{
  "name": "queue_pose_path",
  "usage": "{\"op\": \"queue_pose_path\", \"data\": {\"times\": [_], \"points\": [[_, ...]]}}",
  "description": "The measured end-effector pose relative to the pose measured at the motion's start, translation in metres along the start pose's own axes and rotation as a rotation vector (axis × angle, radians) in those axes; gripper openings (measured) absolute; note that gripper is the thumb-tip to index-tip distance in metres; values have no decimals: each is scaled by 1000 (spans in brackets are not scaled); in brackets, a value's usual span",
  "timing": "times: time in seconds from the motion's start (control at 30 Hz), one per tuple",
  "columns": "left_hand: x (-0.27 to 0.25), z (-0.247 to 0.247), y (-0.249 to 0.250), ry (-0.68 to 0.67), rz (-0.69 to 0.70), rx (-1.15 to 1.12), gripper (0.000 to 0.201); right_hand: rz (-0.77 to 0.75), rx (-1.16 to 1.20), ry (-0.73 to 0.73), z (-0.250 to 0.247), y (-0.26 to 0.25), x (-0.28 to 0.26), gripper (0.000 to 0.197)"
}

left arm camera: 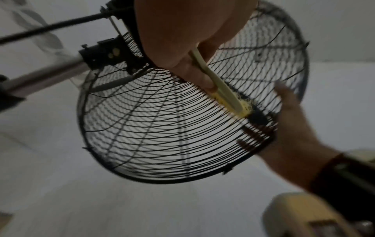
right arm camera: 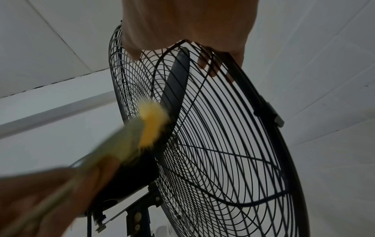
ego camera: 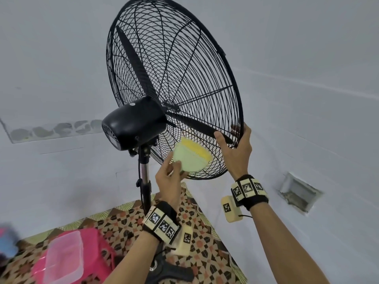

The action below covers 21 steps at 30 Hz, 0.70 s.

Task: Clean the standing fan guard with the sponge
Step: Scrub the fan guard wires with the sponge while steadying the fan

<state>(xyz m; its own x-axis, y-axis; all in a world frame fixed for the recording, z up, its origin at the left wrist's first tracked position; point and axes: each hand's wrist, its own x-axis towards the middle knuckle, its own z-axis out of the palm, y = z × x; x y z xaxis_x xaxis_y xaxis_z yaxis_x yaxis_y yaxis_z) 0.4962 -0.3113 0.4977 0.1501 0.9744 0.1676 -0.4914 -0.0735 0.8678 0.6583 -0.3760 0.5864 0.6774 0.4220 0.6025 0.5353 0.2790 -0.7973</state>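
Observation:
The black wire fan guard (ego camera: 184,68) tilts upward on its stand, with dark blades inside. My left hand (ego camera: 173,173) pinches a pale green sponge (ego camera: 191,158) with a yellow scrub edge. The yellow edge presses against the lower rear wires beside the motor housing (ego camera: 133,124). In the left wrist view the sponge (left arm camera: 223,94) meets the guard (left arm camera: 152,136) edge-on below my left hand (left arm camera: 188,48). My right hand (ego camera: 233,148) grips the guard's lower right rim, thumb behind and fingers through the front wires. The right wrist view shows this right hand (right arm camera: 186,24) on the rim and the blurred sponge (right arm camera: 150,125).
The chrome and black pole (ego camera: 145,185) runs down to the fan base (ego camera: 164,269) on a patterned mat (ego camera: 205,253). A pink basket with a clear plastic lid (ego camera: 63,255) lies at the lower left. A wall vent (ego camera: 299,193) sits to the right on pale walls.

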Motion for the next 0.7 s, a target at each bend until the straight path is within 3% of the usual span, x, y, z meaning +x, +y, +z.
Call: {"op": "queue_pose_path", "data": {"times": [0.1,0.23,0.43,0.6,0.7], "points": [[-2,6,-6,-35,7,56,48,20,-4,17,-1,3,-1,85],[-3,-16,-25,37,-75,136,46,10,-10,8,-2,2,-1,85],[-16,-4,-10,-64,33,37,48,-4,5,26,3,1,-4,82],[-16,-9,-35,12,-73,125,47,9,2,17,-2,1,-3,85],[-15,-20,-30,4,-90,37,45,4,-10,9,-1,1,-3,84]]}}
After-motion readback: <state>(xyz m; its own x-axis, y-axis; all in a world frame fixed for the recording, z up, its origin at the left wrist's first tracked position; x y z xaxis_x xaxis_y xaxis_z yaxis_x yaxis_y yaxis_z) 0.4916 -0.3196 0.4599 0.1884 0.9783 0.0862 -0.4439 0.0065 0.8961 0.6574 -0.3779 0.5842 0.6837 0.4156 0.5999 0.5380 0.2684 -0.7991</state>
